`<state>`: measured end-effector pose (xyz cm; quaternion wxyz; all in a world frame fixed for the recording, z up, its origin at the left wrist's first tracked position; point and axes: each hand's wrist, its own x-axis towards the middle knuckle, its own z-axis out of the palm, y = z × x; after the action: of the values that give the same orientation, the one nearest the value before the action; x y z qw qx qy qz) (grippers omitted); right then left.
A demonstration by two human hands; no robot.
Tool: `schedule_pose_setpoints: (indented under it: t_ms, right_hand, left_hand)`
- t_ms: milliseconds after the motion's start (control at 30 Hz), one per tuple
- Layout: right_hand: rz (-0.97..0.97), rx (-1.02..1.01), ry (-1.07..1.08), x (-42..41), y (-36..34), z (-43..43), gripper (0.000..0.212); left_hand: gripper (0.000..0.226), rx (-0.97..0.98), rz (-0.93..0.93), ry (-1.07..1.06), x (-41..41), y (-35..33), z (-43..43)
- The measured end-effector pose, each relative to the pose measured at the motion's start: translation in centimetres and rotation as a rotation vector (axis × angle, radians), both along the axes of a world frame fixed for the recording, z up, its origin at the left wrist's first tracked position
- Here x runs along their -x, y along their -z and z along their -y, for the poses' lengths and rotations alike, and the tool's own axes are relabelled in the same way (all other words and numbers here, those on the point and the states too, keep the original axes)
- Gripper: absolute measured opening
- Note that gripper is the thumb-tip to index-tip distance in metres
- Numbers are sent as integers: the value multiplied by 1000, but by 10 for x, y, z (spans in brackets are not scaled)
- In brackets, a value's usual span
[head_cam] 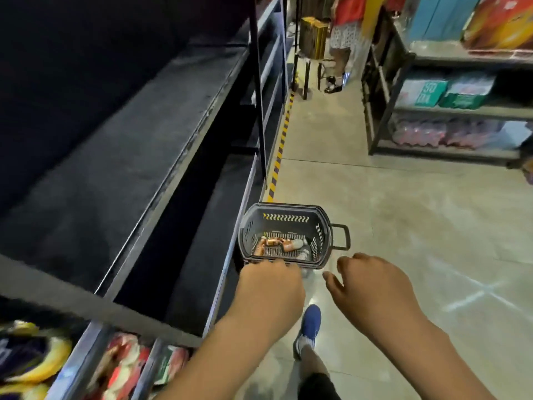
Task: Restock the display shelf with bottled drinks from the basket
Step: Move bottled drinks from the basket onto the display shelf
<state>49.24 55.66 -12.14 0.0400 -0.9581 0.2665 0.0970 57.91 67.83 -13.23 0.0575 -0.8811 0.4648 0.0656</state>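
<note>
- Black basket mid-frame, bottles lying inside.
- Left hand at near rim; grip hidden, can't tell.
- Right hand beside it, loose, empty.

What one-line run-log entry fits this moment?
dark plastic basket: on floor, orange-labelled bottled drinks inside | left hand: at its near rim, grip unclear | right hand: loosely curled, empty

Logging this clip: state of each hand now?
Left hand: at near rim of dark plastic basket; grip cannot be told.
Right hand: open, holding nothing.
</note>
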Motion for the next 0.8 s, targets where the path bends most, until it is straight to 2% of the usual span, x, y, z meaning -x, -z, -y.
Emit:
schedule_pose_setpoints:
  t_ms: [300, 400, 567, 667, 800]
  right_hand:
    - [-172, -118, -39, -180, 104, 190, 28]
    - [-200, -140, -51, -224, 144, 231, 27]
    - [-246, -202, 36, -279, 247, 273, 23]
    - [-348, -304, 113, -309, 339, 287, 28]
    - [-383, -378, 184, -344, 478, 301, 26]
  left_hand:
    - [29, -321, -199, -69, -181, 91, 214]
    - [34, -340, -211, -62, -229, 132, 270]
    - [31, -315, -366, -102, -300, 253, 318]
    - [30, -379, -428, -107, -335, 341, 330]
    - [32, -490, -439, -110, -381, 484, 331]
